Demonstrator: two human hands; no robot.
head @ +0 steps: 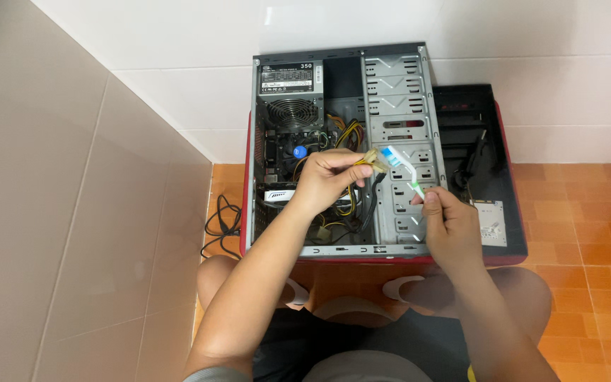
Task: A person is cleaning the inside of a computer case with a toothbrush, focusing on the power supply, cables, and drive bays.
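Brushing is in hand at the open grey metal computer case (404, 141), which lies on its side on the orange tiled floor (588, 233). The left hand (327, 180) has its fingers closed around a pale plastic power connector (376, 160) on a bundle of yellow and black wires (351, 134), lifted clear of the boards below. The right hand (450, 226) grips the green-and-white handle of a toothbrush (401, 170), its blue-and-white bristled head touching or just beside the connector.

By the look of it the work is partway: the side panel is already off, and a black panel (479, 177) lies beside the case, while the round wire-grilled fan of the power supply (291, 112), the blue-capped board parts and the other cables lie untouched by either hand.

The drive cage is perforated sheet steel, matt and hard-edged; the wires are glossy and limp; a black cable (222, 219) coils on the floor by the smooth beige wall tiles (58, 191).
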